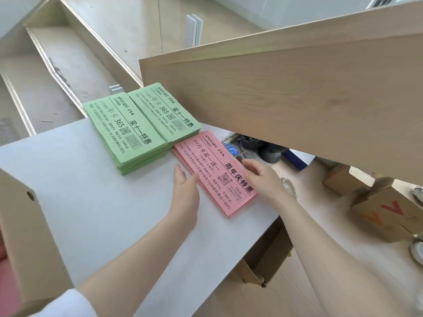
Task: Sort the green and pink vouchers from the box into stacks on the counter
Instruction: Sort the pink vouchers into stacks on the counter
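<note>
Two thick stacks of green vouchers lie side by side at the back of the white counter (80, 191), one on the left (124, 136) and one on the right (163, 112). A thin stack of pink vouchers (214, 171) lies in front of them near the counter's right edge. My left hand (185, 191) touches the pink stack's left long edge with straight fingers. My right hand (261, 177) touches its right long edge, fingers relaxed. The cardboard box (27, 225) stands at the lower left, pink vouchers showing inside it (6, 271).
A raised wooden panel (286, 92) hangs over the counter's right side. Below the counter on the right are cardboard boxes (393, 211) and bags on the floor. Stepped wooden shelving (45, 65) runs behind the counter.
</note>
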Motion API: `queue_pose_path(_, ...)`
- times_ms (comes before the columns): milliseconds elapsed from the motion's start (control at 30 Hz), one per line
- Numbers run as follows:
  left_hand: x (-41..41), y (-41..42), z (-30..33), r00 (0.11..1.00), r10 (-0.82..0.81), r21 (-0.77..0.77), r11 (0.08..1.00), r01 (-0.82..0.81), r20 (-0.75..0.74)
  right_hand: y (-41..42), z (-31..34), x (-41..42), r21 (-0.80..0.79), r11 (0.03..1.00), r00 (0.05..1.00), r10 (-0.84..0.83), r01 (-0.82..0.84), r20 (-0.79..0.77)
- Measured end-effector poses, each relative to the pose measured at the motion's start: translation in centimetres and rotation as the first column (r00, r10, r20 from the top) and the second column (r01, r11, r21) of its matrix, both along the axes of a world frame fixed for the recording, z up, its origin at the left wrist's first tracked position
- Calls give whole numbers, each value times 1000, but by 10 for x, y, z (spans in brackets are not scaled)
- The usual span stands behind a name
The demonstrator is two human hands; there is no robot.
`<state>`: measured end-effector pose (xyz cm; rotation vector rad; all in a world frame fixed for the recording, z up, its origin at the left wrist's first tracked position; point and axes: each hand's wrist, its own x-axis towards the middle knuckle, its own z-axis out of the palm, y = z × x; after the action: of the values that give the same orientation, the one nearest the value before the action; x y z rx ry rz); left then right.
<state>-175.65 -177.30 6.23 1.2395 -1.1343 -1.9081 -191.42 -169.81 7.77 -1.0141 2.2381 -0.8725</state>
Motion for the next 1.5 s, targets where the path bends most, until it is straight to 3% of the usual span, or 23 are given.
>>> queue_pose_path(100,-4,18,-5,990,-33,-16,999,31,-137,-16,-3,0,37,997,996,70,-72,46)
queue_pose_path(233,-12,15,-12,977,2,87,996,17,-213,-26,-9,-1,16,998,989,64,-67,130)
queue_pose_path(367,-16,15,-10,966,6,136,990,30,-259,-25,-8,-5,-72,997,950,58,-37,308)
queue_pose_path(600,-14,18,1,969,7,101,995,18,-249,-15,4,-11,-6,980,941,192,-198,277)
queue_pose_path(667,-8,23,12,978,-7,51,999,18,-209,-9,13,-5,-22,980,973,197,-196,119)
queue_pose_path(733,1,31,27,988,-24,22,999,28,-156,-2,20,5,-141,980,990,135,-139,-44)
queue_pose_path(800,17,39,37,995,-24,-28,999,21,-102,7,26,21,-231,958,984,151,-170,-98)
queue_pose_path(933,64,66,50,1000,28,-170,985,-28,-1,22,42,72,-305,862,914,383,-406,-134)
queue_pose_path(1033,107,93,58,995,102,-281,954,-100,-6,26,49,120,-391,743,834,530,-543,-153)
queue_pose_path(1267,223,132,87,943,332,-570,782,-252,38,20,63,226,-481,554,664,743,-679,-81)
queue_pose_path(1400,291,122,101,892,436,-721,655,-225,117,8,74,270,-490,472,593,797,-733,-120)
queue_pose_path(1500,335,92,108,861,438,-780,621,-84,257,-7,83,293,-457,492,595,797,-741,-106)
